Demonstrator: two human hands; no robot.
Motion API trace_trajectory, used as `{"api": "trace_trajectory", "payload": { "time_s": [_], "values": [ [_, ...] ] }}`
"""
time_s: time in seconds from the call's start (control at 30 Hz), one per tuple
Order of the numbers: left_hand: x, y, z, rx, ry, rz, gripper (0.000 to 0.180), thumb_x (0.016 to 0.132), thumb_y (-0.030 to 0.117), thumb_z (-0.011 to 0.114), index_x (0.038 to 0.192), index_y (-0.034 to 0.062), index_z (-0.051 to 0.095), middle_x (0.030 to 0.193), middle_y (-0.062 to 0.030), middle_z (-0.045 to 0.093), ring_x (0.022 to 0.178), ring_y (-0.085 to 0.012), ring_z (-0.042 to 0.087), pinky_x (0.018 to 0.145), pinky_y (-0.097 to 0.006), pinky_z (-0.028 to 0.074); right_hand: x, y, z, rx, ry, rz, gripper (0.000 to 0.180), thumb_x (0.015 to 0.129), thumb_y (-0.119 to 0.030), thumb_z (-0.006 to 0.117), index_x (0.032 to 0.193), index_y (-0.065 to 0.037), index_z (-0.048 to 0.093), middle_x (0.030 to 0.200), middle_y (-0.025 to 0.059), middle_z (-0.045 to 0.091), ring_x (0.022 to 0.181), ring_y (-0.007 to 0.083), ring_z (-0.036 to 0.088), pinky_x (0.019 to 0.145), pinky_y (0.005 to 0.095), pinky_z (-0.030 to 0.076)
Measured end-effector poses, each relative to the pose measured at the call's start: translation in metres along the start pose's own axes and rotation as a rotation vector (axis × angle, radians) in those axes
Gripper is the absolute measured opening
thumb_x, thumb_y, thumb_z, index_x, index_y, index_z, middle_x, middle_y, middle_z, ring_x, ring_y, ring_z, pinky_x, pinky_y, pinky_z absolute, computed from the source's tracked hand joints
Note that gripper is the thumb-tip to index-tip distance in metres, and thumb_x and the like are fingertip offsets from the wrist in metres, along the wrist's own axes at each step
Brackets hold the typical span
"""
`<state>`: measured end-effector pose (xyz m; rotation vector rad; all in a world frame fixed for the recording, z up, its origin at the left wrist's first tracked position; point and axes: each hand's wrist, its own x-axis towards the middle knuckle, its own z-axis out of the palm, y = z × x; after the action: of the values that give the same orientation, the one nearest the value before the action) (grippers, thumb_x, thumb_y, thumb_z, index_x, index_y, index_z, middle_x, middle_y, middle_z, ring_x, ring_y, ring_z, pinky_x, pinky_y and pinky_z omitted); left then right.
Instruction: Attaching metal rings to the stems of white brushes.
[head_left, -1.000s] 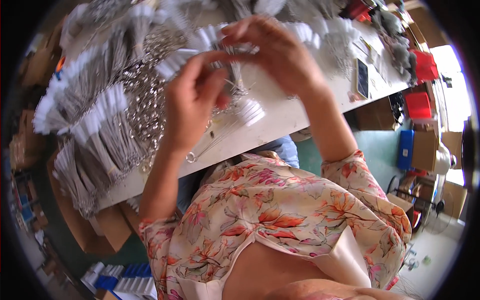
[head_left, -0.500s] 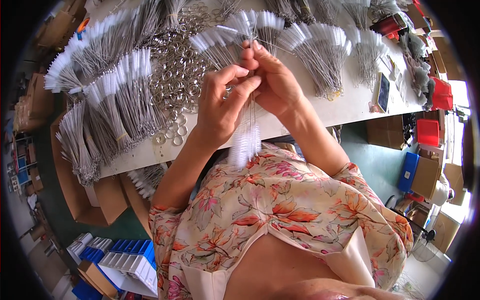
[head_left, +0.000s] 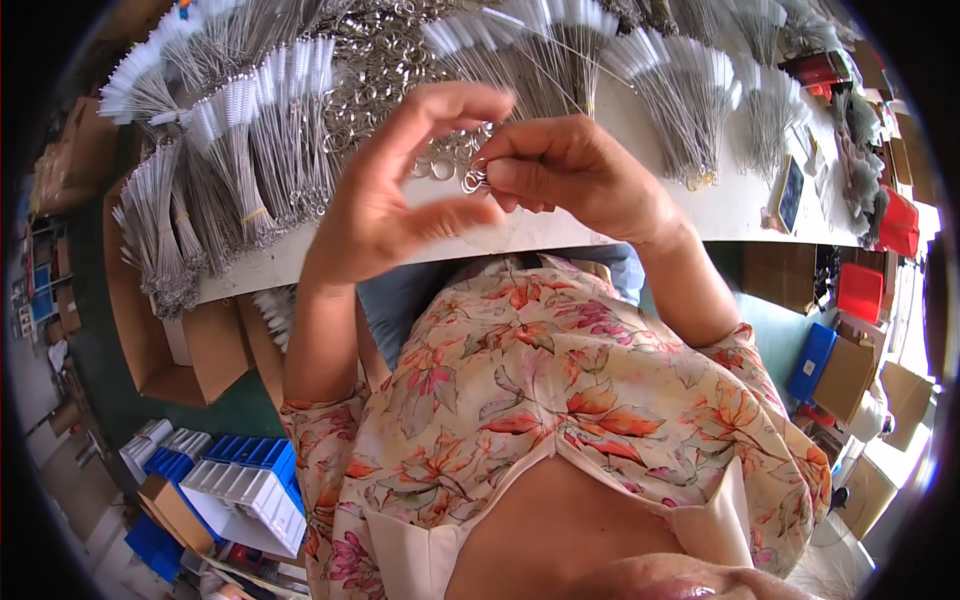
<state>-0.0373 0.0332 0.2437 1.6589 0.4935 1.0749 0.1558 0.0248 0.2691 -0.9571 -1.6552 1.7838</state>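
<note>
My right hand (head_left: 575, 175) is closed in a pinch over the near part of the table. Small looped wire ends (head_left: 474, 181) stick out of its fingertips toward the left, and the rest of these wire brushes is hidden by the hand. My left hand (head_left: 385, 195) is held just left of them, its thumb and fingers wide apart and slightly blurred, with nothing between them. Behind both hands lies a heap of metal split rings (head_left: 375, 75). Bundles of wire brushes with white bristles (head_left: 520, 50) fan out beyond.
More brush bundles (head_left: 245, 150) crowd the left of the white table (head_left: 640, 215), and others (head_left: 690, 100) lie at the right. A dark flat device (head_left: 790, 195) rests near the right edge. Below left are a cardboard box (head_left: 190, 355) and blue and white bins (head_left: 250, 490).
Both hands were together with the white bristles hanging below them. Now the left hand has come away and opened, the right has lowered, and the looped ends point left with the bristles out of sight.
</note>
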Motion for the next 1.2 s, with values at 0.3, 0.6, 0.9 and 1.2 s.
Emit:
{"api": "trace_trajectory", "payload": {
  "time_s": [0.3,0.6,0.9,1.2],
  "values": [
    [-0.034,-0.013,0.031,0.409,0.245,-0.043,0.025,0.070,0.022,0.074,0.083,0.0057,0.060,0.081,-0.0053,0.059,0.069,-0.0138,0.057,0.062,-0.026,0.046,-0.046,0.026,-0.024,-0.243,-0.002,0.346,0.015,0.085,-0.014,0.058,0.088,-0.001,0.062,0.074,0.0027,0.061,0.061,0.0069,0.055,0.053,0.0200,0.045],
    [-0.084,-0.045,0.037,0.909,0.281,-0.388,0.015,0.077,0.014,0.065,0.074,0.0030,0.055,0.063,-0.0079,0.055,0.054,-0.0193,0.054,0.049,-0.029,0.042,-0.074,0.082,-0.039,-0.878,0.223,0.005,0.008,0.081,-0.010,0.060,0.085,-0.004,0.064,0.075,0.0104,0.059,0.065,0.0250,0.059,0.058,0.0334,0.046],
    [-0.035,0.008,0.006,0.210,0.340,-0.250,0.015,0.082,-0.003,0.057,0.097,-0.0025,0.059,0.098,-0.0104,0.060,0.077,-0.0095,0.060,0.067,-0.023,0.052,0.003,0.051,0.018,-0.537,0.169,-0.407,0.008,0.078,-0.010,0.063,0.084,-0.005,0.064,0.089,0.0072,0.061,0.066,0.0183,0.059,0.057,0.0303,0.047],
    [-0.006,0.025,-0.009,0.276,0.049,-0.087,0.021,0.077,-0.009,0.056,0.096,-0.0033,0.062,0.105,-0.0187,0.056,0.085,-0.0215,0.063,0.068,-0.023,0.052,-0.002,0.028,-0.002,0.036,-0.031,-0.086,0.013,0.086,-0.013,0.057,0.089,-0.001,0.063,0.080,0.0011,0.060,0.058,0.0061,0.049,0.051,0.0203,0.040]
  ]
}}
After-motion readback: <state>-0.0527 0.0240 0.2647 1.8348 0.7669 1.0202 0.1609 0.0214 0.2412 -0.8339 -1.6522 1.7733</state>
